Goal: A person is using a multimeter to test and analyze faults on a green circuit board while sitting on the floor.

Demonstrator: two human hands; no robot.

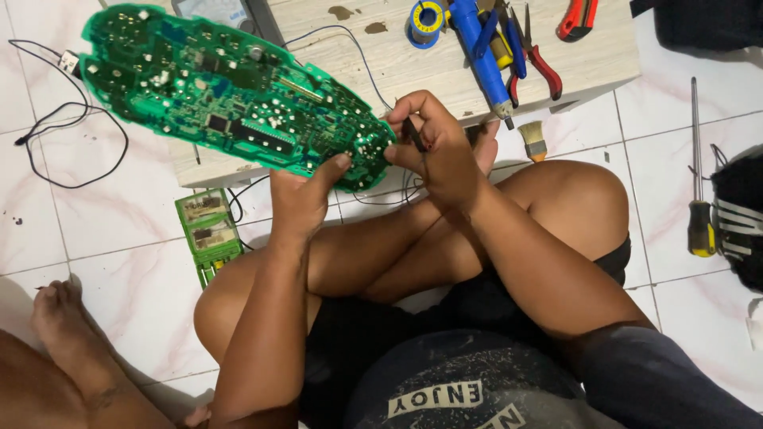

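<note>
Green board lay gripped in my left hand, the thumb pressed over its near edge and the fingers tucked beneath, out of sight. It stretched long and tilted up and away to the left of that hand, its face crowded with chips and solder points. My right hand was closed just beside the left, at the board's right end, pinching a thin dark tool between thumb and fingers, with the tip at the board's edge. Whether the tip touched the board, I could not tell.

Below both hands were my crossed legs. Beyond the hands stood a low wooden table; the board hung partly over its front. On it, past my right hand, lay a roll of solder, a blue tool, pliers with red and blue grips, and further right a red-handled tool. A small brush sat on the floor just right of my right hand, under the table's corner. Thin black wires trailed across the white tiles to the far left of my left hand. Below that hand's left lay a small green module on the floor. Well off to the right lay a screwdriver with a yellow and black handle. Someone else's foot rested on the tiles down at the lower left.
</note>
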